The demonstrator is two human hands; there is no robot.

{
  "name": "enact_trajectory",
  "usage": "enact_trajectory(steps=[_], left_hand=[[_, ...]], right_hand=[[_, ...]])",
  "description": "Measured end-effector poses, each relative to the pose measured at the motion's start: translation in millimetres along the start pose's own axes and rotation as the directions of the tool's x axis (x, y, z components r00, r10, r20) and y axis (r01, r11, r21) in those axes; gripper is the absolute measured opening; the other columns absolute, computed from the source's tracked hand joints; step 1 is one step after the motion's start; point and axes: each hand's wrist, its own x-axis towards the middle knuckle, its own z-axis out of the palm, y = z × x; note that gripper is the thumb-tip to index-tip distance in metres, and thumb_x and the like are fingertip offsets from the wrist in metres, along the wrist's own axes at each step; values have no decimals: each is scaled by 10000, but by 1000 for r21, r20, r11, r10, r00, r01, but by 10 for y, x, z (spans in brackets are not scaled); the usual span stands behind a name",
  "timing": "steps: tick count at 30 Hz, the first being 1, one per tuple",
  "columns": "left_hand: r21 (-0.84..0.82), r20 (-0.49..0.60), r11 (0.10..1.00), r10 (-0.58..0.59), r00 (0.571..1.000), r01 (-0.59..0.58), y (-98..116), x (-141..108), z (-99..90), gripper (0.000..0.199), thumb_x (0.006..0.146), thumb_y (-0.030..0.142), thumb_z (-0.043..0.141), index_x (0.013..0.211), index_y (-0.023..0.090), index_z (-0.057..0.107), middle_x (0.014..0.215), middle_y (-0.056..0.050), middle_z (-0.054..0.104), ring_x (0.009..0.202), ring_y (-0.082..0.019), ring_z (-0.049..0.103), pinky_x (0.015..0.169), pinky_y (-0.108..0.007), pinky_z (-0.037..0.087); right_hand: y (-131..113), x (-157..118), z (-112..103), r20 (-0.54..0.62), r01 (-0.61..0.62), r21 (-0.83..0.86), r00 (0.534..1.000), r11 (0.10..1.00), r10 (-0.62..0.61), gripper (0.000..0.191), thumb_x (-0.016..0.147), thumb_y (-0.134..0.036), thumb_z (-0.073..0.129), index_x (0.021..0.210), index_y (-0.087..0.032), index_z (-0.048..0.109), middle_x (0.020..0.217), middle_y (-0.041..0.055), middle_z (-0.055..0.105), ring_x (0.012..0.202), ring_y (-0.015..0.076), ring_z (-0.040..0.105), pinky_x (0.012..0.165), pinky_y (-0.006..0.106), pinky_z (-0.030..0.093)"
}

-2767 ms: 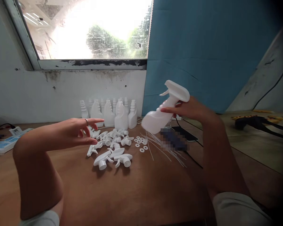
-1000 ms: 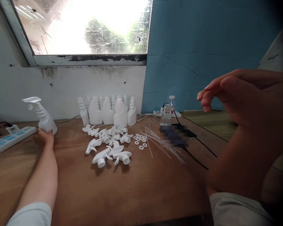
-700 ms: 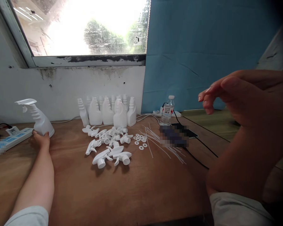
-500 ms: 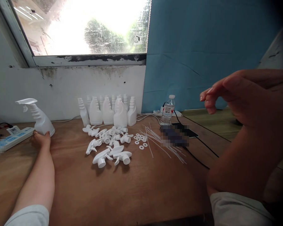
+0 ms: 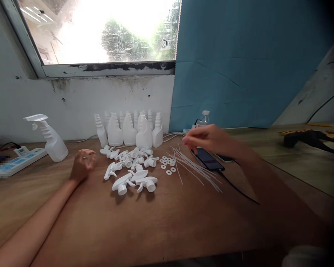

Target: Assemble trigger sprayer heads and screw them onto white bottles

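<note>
My left hand (image 5: pixel 82 165) is over the wooden table (image 5: pixel 100 226), fingers curled but apart, holding nothing. To its left stands a white spray bottle (image 5: pixel 55 144) with its trigger head on. My right hand (image 5: pixel 206 139), blurred, hovers near the thin white tubes (image 5: pixel 195 167) and the phone (image 5: pixel 210 159); its fingertips are smeared, and I cannot make out whether they hold anything. White trigger heads (image 5: pixel 147 181) lie in a pile at the middle, with small white rings (image 5: pixel 169 172) to their right. Behind the pile stand several white bottles (image 5: pixel 129 129) without heads.
A clear water bottle (image 5: pixel 205 118) stands partly behind my right hand. At the far left lies a power strip (image 5: pixel 25 161) with a plug. A black cable (image 5: pixel 239 190) crosses the right side. A black and yellow object (image 5: pixel 308 138) lies at the far right.
My left hand has let go of the headed spray bottle and moved right. My right hand has moved left and away from the camera, towards the tubes.
</note>
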Motion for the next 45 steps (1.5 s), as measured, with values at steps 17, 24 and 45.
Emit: enact_trajectory(steps=[17,24,45], left_hand=[[-391,149,515,853,500,-763,948,-289,-72,474,852,271,613,1305,199,493,1181,-157,637,1084,-268,615,902,-432,538],[-385,95,578,800,592,-720,986,-320,-72,332,896,205,561,1226,187,524,1106,-126,693,994,-211,674,835,-328,569],[-801,256,593,464,848,-82,1718,-778,-194,270,909,408,574,1145,279,553,962,-42,726,773,-180,689,659,-277,565]], right_hand=[[1045,-171,1129,232,147,-147,966,978,-111,299,900,-388,578,1132,-245,699,1122,90,602,1086,256,556,981,416,436],[1025,-165,1207,230,161,-107,964,981,-133,263,924,-376,552,1074,-215,697,1098,90,619,1075,240,562,968,395,443],[566,-268,1397,-72,159,44,985,986,-155,163,930,-338,490,859,-258,612,862,40,630,731,185,591,669,354,529]])
